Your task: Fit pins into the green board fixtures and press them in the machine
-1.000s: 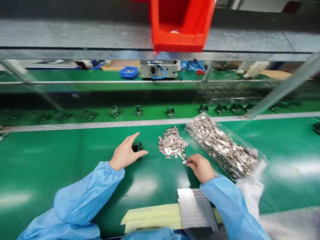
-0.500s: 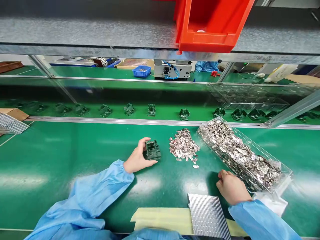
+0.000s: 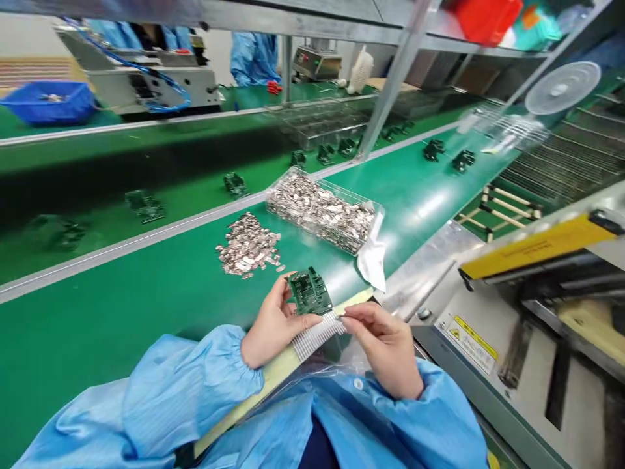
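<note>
My left hand (image 3: 271, 326) grips a green circuit board (image 3: 310, 291) by its edges, tilted up above the front of the green bench. Close to the board's lower right corner is my right hand (image 3: 385, 348), thumb and fingertips pinched together. A small thing seems to be in that pinch, too small to make out. Below the board lies a ribbed silver sheet (image 3: 312, 340) on a pale yellow strip (image 3: 278, 370). Beyond my left hand is a loose pile of small metal pieces (image 3: 248, 246). A clear plastic box (image 3: 359, 242) full of similar pieces stands farther right.
More boards (image 3: 236, 184) sit along the green belt (image 3: 195, 176) behind a metal rail. A machine with a yellow label bar (image 3: 532, 247) is at the right. A metal post (image 3: 398, 78) rises behind the box, with a shelf overhead. Blue-sleeved people are across the bench.
The view has swung to the right. The board in my left hand has come nearer my body, and my right hand has moved from beside the clear box to the board's corner.
</note>
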Tool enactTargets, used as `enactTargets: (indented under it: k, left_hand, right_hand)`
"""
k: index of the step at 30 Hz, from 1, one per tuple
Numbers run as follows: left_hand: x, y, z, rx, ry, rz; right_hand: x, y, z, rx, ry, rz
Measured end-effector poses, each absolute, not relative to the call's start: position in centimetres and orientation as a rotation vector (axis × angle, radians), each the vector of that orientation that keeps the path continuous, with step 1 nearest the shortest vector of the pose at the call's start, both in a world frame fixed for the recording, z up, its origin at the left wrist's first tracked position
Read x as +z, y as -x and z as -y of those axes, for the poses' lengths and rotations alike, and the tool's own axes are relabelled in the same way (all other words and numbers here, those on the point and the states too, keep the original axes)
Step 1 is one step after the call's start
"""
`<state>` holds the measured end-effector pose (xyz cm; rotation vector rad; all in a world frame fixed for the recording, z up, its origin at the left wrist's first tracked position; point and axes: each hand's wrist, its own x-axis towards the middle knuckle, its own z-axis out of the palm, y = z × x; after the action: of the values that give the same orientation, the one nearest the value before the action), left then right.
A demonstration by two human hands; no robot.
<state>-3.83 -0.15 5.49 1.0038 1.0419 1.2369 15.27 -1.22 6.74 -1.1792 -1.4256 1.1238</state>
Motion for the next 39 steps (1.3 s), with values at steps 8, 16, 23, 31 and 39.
enactTargets:
  k: [8, 16, 23, 31, 39]
  left_hand:
    - [4.0, 2.3, 0.9, 1.36, -1.068, -1.116]
    - [3.6, 2.3, 1.1, 1.378, -1.075, -1.163]
    - [3.1, 2.0, 1.2, 1.382, -1.064, -1.171]
    - [3.5, 3.5, 1.2, 1.304, -1.119, -1.061]
    - [2.8, 4.4, 2.5, 1.171, -1.289, -1.023]
  right_hand:
    - [4.8, -12.3, 2.2, 1.26, 1.172, 1.086]
    - [4.2, -11.6, 2.9, 1.269, 1.21, 1.105]
    - [3.8, -10.9, 3.4, 1.07, 1.215, 1.128]
    - [4.6, -12.1, 2.2, 0.929, 1.225, 1.221]
    - [4.9, -10.7, 2.3, 0.948, 1.281, 1.421]
